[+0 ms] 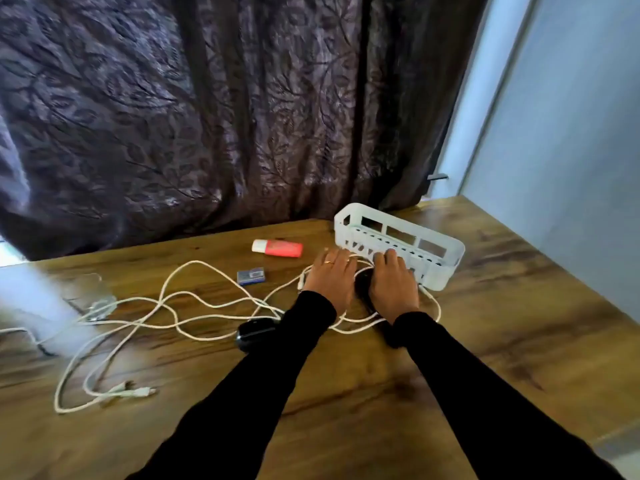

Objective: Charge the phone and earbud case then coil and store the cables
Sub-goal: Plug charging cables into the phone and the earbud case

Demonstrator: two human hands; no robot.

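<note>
Fingers of both hands lie flat and slightly spread on the wooden table (381, 393), left hand (330, 277) and right hand (391, 284) side by side over tangled white cables (194, 308). Between them shows a dark phone (363, 285). At 1 o'clock stands a white slotted plastic basket (433, 268); at 8 o'clock, a black earbud case (254, 332).

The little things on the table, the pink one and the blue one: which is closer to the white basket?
The pink tube with the white cap is closer to the white basket. The small blue box lies farther left and nearer the cables.
</note>
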